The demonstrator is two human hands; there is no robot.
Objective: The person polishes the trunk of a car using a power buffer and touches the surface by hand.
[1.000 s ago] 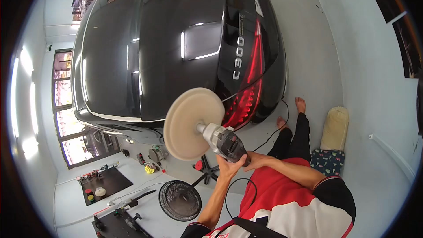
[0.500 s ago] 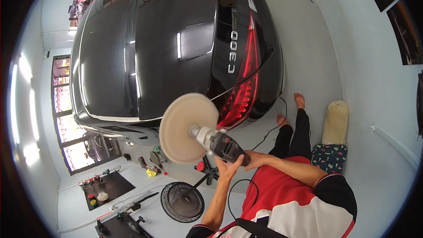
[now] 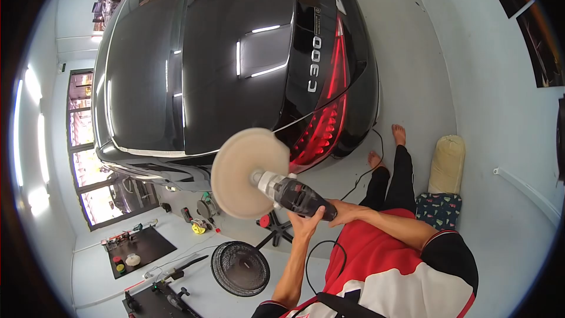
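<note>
In the head view, your polisher (image 3: 298,195), dark-bodied with a silvery neck and smooth, round cream pad (image 3: 244,168), is in front of the glossy black car (image 3: 235,103), near its red taillight (image 3: 322,132). The pad's far face is hidden; you cannot tell whether it touches. Your left grip (image 3: 305,223) wraps the body; your right (image 3: 345,214) meets the tail, closure unclear, fingers partly hidden.

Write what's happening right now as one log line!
Left hand: gripping power tool | Right hand: at tool's rear end | Round pad: on tool's front | Black car: pad contact unclear
</note>
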